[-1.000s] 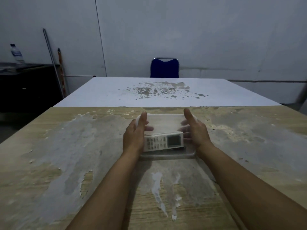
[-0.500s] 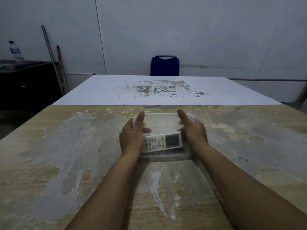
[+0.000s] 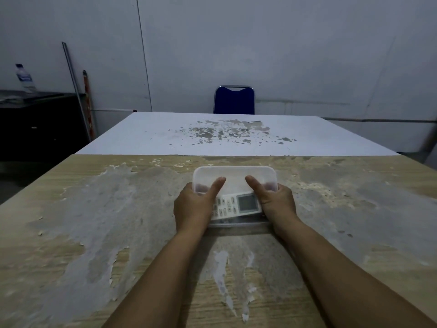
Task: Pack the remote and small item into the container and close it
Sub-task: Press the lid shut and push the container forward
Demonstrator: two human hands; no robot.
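A translucent white lid (image 3: 234, 176) is tilted over a clear plastic container (image 3: 238, 224) on the worn table, its far edge raised. My left hand (image 3: 192, 207) grips the lid's left end, thumb on top. My right hand (image 3: 276, 202) grips its right end the same way. A white remote (image 3: 238, 205) with a grey screen lies inside the container, showing below the lid's near edge. I cannot see the small item.
The wooden table (image 3: 94, 233) has peeling grey patches. A white table (image 3: 236, 136) abuts it at the back, with a blue chair (image 3: 234, 100) behind. A dark cabinet (image 3: 35, 119) with a water bottle (image 3: 24, 78) stands at left, poles leaning beside it.
Both hands have shifted the lid toward me over the container, thumbs now pressing on its top. More of the remote is covered than before.
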